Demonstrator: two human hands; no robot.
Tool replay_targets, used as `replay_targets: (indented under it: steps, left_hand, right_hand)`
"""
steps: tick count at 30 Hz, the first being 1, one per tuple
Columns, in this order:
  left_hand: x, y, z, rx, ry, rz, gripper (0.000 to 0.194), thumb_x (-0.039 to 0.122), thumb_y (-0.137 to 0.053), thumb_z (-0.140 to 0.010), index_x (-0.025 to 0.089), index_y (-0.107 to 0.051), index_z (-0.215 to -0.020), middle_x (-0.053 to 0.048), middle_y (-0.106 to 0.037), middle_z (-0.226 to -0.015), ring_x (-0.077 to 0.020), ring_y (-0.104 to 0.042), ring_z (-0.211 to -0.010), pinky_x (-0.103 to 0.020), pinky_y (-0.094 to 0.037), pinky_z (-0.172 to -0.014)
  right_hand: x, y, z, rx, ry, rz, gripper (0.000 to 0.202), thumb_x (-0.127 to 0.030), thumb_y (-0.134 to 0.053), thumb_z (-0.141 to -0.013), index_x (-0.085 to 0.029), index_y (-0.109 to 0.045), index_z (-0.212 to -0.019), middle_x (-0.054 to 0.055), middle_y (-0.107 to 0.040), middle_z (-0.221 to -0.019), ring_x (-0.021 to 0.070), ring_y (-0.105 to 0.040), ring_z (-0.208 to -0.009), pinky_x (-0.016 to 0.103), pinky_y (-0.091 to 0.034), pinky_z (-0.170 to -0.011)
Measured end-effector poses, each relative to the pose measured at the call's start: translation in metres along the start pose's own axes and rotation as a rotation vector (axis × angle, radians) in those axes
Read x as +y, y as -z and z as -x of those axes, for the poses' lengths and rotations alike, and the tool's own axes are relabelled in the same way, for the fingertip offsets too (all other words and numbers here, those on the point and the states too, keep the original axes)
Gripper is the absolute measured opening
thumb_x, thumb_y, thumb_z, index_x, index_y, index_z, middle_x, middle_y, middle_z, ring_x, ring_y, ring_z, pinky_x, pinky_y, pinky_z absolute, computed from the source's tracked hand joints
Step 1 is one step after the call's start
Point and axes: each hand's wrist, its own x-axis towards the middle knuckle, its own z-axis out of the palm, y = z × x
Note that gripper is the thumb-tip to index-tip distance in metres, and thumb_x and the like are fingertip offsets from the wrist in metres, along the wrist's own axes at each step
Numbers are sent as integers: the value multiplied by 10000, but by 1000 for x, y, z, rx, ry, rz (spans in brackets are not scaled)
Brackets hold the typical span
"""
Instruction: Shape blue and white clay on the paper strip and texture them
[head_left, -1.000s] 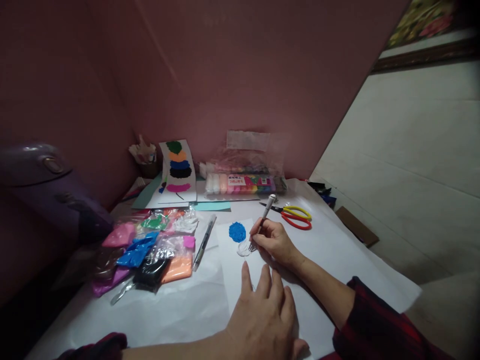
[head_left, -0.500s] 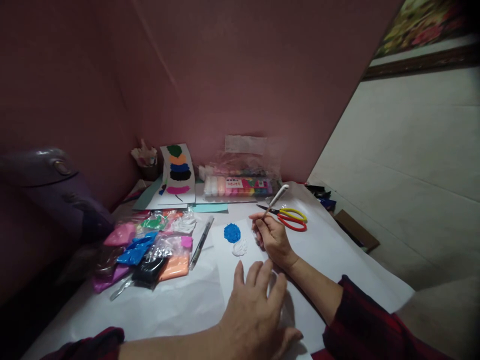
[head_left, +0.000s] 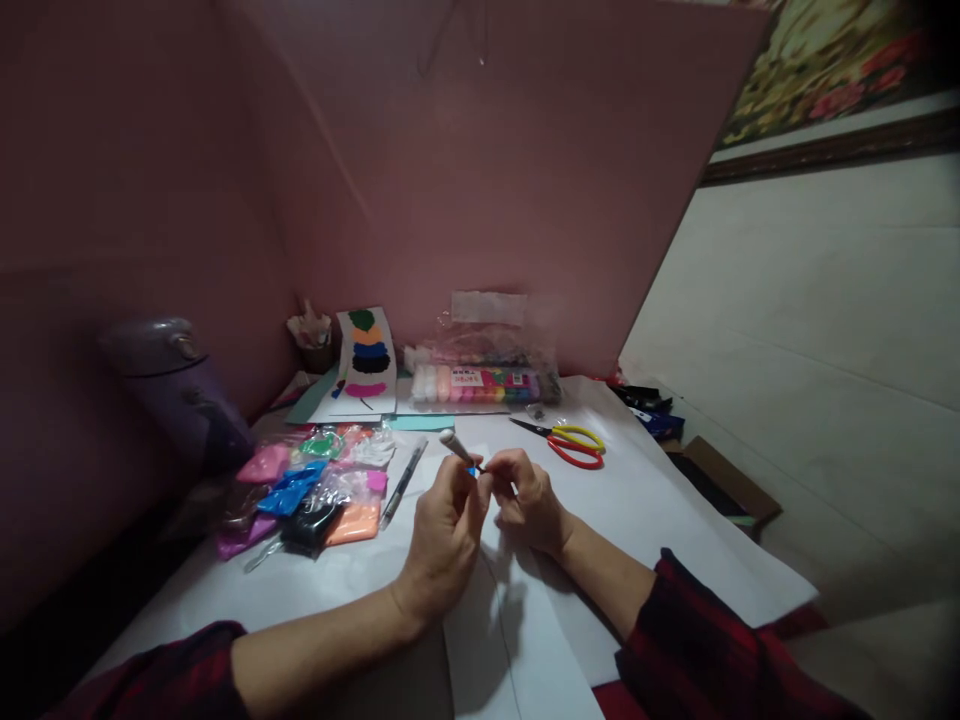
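My left hand (head_left: 442, 540) is closed in a pinch on a slim white-handled modelling tool (head_left: 454, 445), its white end pointing up and away. The fingers of my right hand (head_left: 534, 508) are pinched together at the tool's thin dark tip, touching or nearly touching the left fingertips. Both hands are over a white paper strip (head_left: 480, 640) with a thin drawn line. Only a sliver of the blue clay patch (head_left: 472, 471) shows between the hands. The white clay patch is hidden behind them.
Bagged coloured clay (head_left: 307, 500) and a pen (head_left: 403, 483) lie left. Scissors (head_left: 574, 443) with red and yellow handles lie right. Behind are a sample card (head_left: 367, 375), a pack of clay (head_left: 484, 383) and a cup (head_left: 315, 350). A purple bottle (head_left: 180, 390) stands far left.
My left hand has lifted off the paper and closed on the tool beside my right hand. The tool has moved left, and the hands now cover the clay patches. The view has shifted slightly.
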Motion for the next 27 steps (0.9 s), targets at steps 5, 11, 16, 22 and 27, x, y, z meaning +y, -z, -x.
replay_targets:
  steps: [5,11,16,22,27]
  left_hand:
    - [-5,14,-17,43,1,-9,320,436,-488,-927,175,-523,-746,40,-457,-603,-82,-431,-561,-217,-363,-560]
    - [-20,27,-27,125,142,14,391,517,-524,-880,163,-543,-713,30,-503,-568,-74,-428,-480,-201,-347,-465]
    - [-34,24,-23,131,299,60,402,553,-566,-826,174,-510,-704,32,-532,-535,-86,-443,-399,-210,-355,-391]
    - [-39,25,-21,137,186,-15,411,530,-570,-849,158,-539,-677,43,-493,-554,-63,-432,-459,-189,-349,-449]
    - [-34,22,-23,169,238,161,384,513,-586,-844,151,-561,-719,38,-527,-515,-84,-488,-457,-204,-409,-474]
  right_hand:
    - [-2,-1,1,1,-95,-49,151,-307,-520,-904,-220,-483,-1021,0,-621,-688,129,-579,-534,250,-477,-539]
    - [13,-1,-10,-1,-400,-138,266,-383,-485,-937,-197,-531,-752,-41,-524,-524,81,-460,-350,208,-355,-372]
    - [22,-4,-14,-9,-558,-227,291,-425,-490,-913,-180,-554,-772,-44,-556,-531,67,-440,-307,195,-311,-339]
    - [19,-2,-14,-42,-607,-235,267,-395,-525,-888,-174,-578,-748,-48,-569,-529,52,-450,-324,178,-321,-364]
    - [17,-1,-14,-58,-610,-211,260,-378,-534,-882,-176,-580,-724,-44,-578,-538,51,-444,-331,183,-331,-371]
